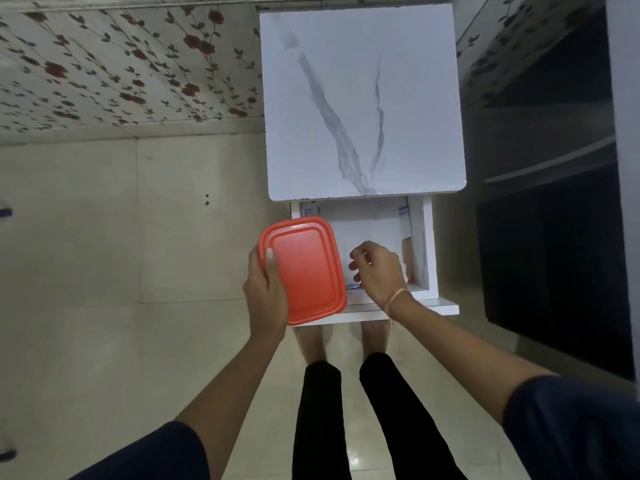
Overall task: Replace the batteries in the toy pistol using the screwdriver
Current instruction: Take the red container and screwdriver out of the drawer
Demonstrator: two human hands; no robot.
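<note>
My left hand (265,291) grips the left edge of a red plastic box with a lid (306,271), thumb on top, holding it over the left part of an open white drawer (427,244). My right hand (375,271) hovers inside the drawer to the right of the box, fingers loosely curled, nothing visibly in them. Something small and bluish (353,286) lies on the drawer floor just below that hand. No toy pistol, screwdriver or batteries are visible.
The drawer belongs to a small cabinet with a white marble-patterned top (360,98). Papers (403,216) lie at the drawer's back. Dark furniture (554,254) stands to the right, a flowered wall (121,64) to the left. My legs and feet stand on the pale tiled floor below the drawer.
</note>
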